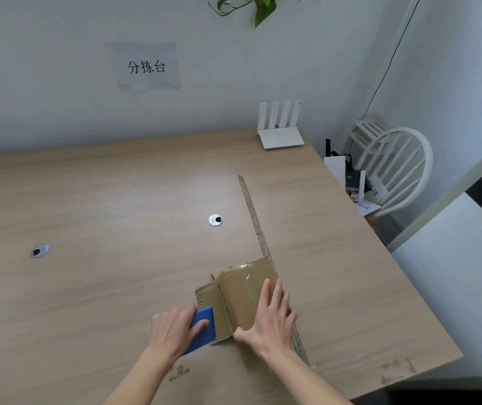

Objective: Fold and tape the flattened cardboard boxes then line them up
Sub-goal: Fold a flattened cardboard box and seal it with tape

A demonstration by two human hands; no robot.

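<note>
A small brown cardboard box [238, 293], folded up with clear tape across its top, stands on the wooden table [102, 214] near the front. My right hand [271, 317] lies flat on the box's top and right side, fingers straight. My left hand [175, 328] grips a blue tape dispenser [203, 325] pressed against the box's near left end. A long strip of brown tape [252, 217] runs along the table from behind the box toward the far side and continues past my right wrist.
Two round cable holes [215, 220] [39, 251] are set in the tabletop. A white router [280, 133] stands at the back right corner. A white chair [391, 168] with papers sits beyond the table's right edge. A paper sign [146, 67] hangs on the wall.
</note>
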